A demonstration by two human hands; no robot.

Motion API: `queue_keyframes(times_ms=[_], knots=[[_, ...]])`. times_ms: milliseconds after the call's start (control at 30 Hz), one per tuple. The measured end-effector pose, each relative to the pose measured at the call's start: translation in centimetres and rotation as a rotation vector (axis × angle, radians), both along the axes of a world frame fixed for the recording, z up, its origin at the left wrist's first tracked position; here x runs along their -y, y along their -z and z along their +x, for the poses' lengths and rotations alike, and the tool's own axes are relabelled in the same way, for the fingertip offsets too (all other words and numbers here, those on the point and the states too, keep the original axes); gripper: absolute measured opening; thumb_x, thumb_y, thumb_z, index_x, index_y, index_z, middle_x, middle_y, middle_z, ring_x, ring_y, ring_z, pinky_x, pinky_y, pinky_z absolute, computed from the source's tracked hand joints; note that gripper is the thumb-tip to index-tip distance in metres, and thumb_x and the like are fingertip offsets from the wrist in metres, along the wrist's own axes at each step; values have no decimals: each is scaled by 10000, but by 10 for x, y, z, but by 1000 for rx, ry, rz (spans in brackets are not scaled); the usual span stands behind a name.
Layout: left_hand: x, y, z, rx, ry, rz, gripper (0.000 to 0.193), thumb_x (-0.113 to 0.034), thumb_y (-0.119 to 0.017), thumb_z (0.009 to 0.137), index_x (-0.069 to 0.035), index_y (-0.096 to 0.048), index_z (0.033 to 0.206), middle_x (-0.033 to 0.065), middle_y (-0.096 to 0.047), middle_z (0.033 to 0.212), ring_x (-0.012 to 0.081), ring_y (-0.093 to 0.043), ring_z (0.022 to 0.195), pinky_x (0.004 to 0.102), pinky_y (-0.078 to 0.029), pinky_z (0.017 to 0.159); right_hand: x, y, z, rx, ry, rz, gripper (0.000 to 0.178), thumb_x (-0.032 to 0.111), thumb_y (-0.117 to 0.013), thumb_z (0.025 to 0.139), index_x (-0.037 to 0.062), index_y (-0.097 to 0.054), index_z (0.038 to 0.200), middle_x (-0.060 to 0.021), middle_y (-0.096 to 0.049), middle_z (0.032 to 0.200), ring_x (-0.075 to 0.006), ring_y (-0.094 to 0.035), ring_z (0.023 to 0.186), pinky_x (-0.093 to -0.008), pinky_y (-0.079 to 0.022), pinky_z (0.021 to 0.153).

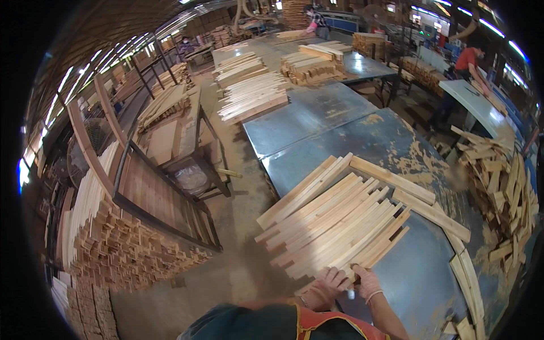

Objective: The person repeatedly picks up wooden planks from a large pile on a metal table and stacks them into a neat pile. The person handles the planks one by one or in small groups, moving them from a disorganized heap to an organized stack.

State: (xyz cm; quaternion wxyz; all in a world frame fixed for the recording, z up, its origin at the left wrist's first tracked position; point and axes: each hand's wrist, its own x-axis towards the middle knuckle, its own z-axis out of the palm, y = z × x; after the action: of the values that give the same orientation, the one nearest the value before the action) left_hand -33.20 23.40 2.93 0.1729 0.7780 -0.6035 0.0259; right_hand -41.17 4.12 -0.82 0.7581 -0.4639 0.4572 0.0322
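Observation:
A row of pale wooden strips (334, 221) lies side by side on the metal-topped table, their ends uneven. My left hand (326, 288), in a light pinkish glove, rests on the near strips with its fingers spread. Close beside it, my gloved right hand (368, 282) has its fingers bent over the near edge of the strips, gripping there. What lies under its palm is hidden. Between the hands a small white thing (351, 294) shows, too little of it to name.
Longer boards (396, 178) frame the row's far and right sides. Scrap wood (493, 192) is heaped at right. Strip stacks (252, 96) stand on the far table part. A metal rack (164, 198) and piled strips (130, 238) stand left. Co-workers (467, 62) are farther off.

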Motion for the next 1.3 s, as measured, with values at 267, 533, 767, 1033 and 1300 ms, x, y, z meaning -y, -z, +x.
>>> queue_keyframes(times_ms=[267, 533, 767, 1033, 1300], knots=[[-8, 30, 165, 182, -300, 219, 621, -362, -684, 900, -99, -611, 1457, 122, -552, 1479, 347, -475, 1378, 524, -386, 1156, -4, 10, 198, 243, -55, 237, 371, 279, -781, 951, 71, -710, 1250, -109, -697, 1130, -284, -695, 1035, -490, -607, 805], [-10, 24, 380, 183, -310, 401, 469, -357, -534, 1036, -135, -650, 1432, 185, -521, 1582, 432, -454, 1444, 624, -333, 1196, -18, 0, 395, 365, -162, 227, 449, 299, -713, 1009, 68, -663, 1391, -67, -715, 1230, -225, -696, 1042, -385, -603, 887], [-5, 58, 567, 235, -399, 227, 460, -272, -537, 1050, -140, -570, 1489, 202, -652, 1414, 430, -638, 1222, 613, -488, 1014, 31, -35, 443, 277, -314, -323, 578, 304, -745, 994, 51, -591, 1491, -56, -719, 1273, -212, -668, 1077, -360, -563, 960], [11, 42, 643, 343, -468, 359, 636, -334, -643, 1016, -150, -448, 1592, 230, -519, 1557, 429, -561, 1338, 560, -432, 1132, 230, -5, 302, -337, -130, -1269, 728, 349, -769, 895, 65, -546, 1527, -220, -706, 1330, -372, -656, 1274, -429, -521, 1089], [125, 60, 662, 440, -428, 447, 643, -355, -625, 1013, -82, -466, 1573, 242, -509, 1570, 402, -537, 1400, 553, -443, 1144, 341, -33, 201, -910, -760, -1371, 764, 189, -757, 865, 201, -491, 1581, -107, -506, 1610, -366, -433, 1523, -507, -410, 1204]])
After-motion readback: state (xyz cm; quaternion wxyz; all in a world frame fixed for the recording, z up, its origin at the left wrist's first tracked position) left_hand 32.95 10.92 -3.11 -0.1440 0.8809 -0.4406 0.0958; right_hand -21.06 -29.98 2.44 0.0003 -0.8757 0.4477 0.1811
